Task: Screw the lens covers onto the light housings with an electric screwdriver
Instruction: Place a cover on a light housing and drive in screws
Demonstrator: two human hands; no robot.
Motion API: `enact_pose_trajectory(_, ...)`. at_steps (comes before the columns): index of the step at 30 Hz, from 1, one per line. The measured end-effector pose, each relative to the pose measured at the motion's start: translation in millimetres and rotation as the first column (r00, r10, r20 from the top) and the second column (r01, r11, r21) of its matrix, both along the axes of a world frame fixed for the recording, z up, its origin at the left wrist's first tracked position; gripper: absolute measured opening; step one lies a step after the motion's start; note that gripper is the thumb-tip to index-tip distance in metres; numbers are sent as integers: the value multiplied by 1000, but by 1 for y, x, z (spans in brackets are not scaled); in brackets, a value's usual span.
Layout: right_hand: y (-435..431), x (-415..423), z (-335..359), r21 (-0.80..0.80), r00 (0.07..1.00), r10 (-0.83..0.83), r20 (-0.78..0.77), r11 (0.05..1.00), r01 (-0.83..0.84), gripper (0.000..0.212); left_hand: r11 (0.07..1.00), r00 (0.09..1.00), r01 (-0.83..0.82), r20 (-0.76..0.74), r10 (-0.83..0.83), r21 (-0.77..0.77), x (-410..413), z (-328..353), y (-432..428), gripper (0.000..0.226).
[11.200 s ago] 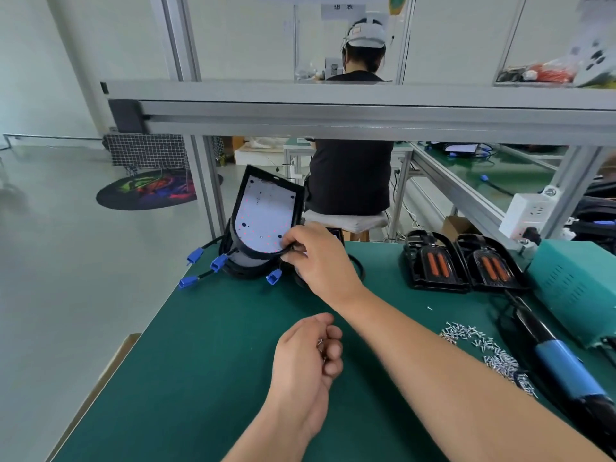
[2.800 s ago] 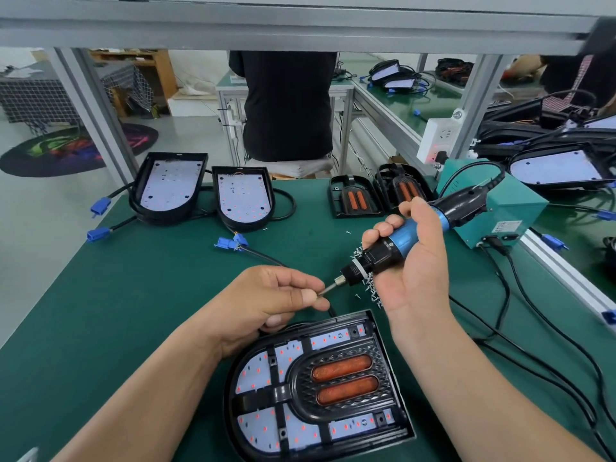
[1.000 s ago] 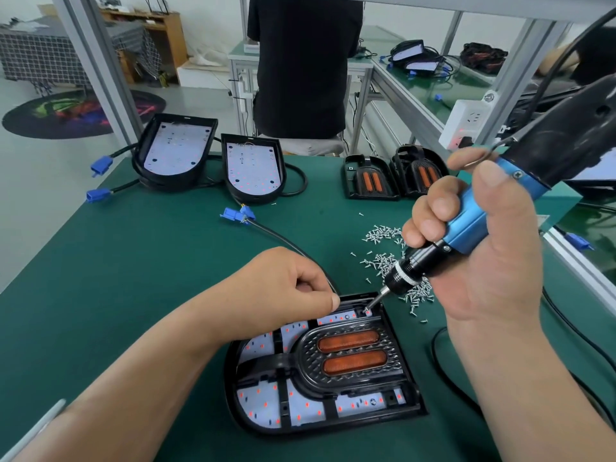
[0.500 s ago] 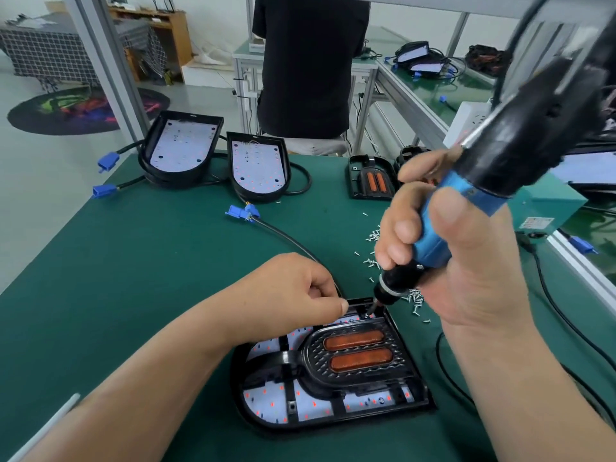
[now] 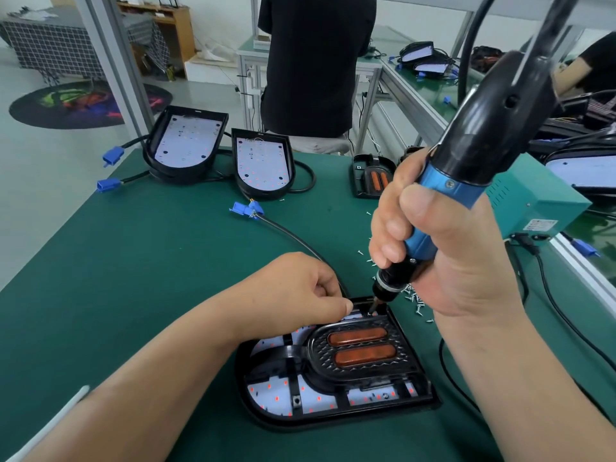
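A black light housing [image 5: 248, 406] lies near the table's front edge, and a black lens cover [image 5: 361, 348] with two orange lenses sits in it. My right hand [image 5: 466, 278] grips a blue and black electric screwdriver [image 5: 443, 188], held steeply. Its bit touches the far right corner of the cover. My left hand [image 5: 300, 295] rests as a curled fist on the housing's far edge, thumb tip beside the bit. Whatever is inside the fist is hidden. Loose screws [image 5: 413, 296] lie scattered just behind the housing.
Two open housings [image 5: 186, 145] [image 5: 261, 161] with cables and blue connectors [image 5: 246, 208] stand at the back left. A spare lens cover [image 5: 373, 176] and a teal power box [image 5: 533, 201] sit at the back right. A person in black [image 5: 316, 61] sits beyond the table.
The screwdriver has tilted more upright while its bit stays at the cover's far right corner. My left hand has stayed on the housing's far edge.
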State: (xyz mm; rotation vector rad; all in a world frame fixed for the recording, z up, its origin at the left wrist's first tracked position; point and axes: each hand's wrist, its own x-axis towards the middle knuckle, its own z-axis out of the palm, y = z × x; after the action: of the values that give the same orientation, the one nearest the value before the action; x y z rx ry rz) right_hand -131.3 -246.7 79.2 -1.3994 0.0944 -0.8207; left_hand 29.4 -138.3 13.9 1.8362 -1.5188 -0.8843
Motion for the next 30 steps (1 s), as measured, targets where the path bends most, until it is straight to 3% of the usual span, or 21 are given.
enact_pose_trajectory(9, -11, 4, -7, -3, 988, 148, 37, 989, -147, 15, 1000, 1000, 6, 0, -6, 4, -1, 1, -1, 23)
enact_pose_trajectory(13, -21, -1, -12, 5, 970, 205, 128, 978, -208, 39, 1000, 1000, 17, 0, -17, 1, 1, -1, -1, 24)
enact_pose_trajectory(16, -27, -4, -15, 116, 970, 100, 220, 985, -128, 40, 1000, 999, 29, -39, -28, 9, 6, 0, 0, 26)
enact_pose_trajectory(20, -30, -4, -23, 320, 950, -119, 290, 947, 20, 19, 1000, 992, -19, -127, 17, -16, 10, 2, -1, 32)
enact_pose_trajectory(22, -31, -1, -27, 416, 936, -199, 291, 907, 64, 11, 982, 916, -187, -357, 185, 29, 11, 0, -4, 23)
enact_pose_trajectory(25, -30, 2, -32, 499, 915, -281, 288, 860, 107, 12, 933, 669, -311, -656, 350, 181, 16, -3, -9, 28)
enact_pose_trajectory(27, -30, 4, -33, 530, 903, -313, 294, 840, 118, 11, 928, 581, -304, -729, 361, 216, 19, -4, -10, 27)
enact_pose_trajectory(30, -32, 6, -34, 572, 885, -343, 314, 813, 113, 11, 942, 563, -270, -761, 322, 199, 21, -5, -9, 26)
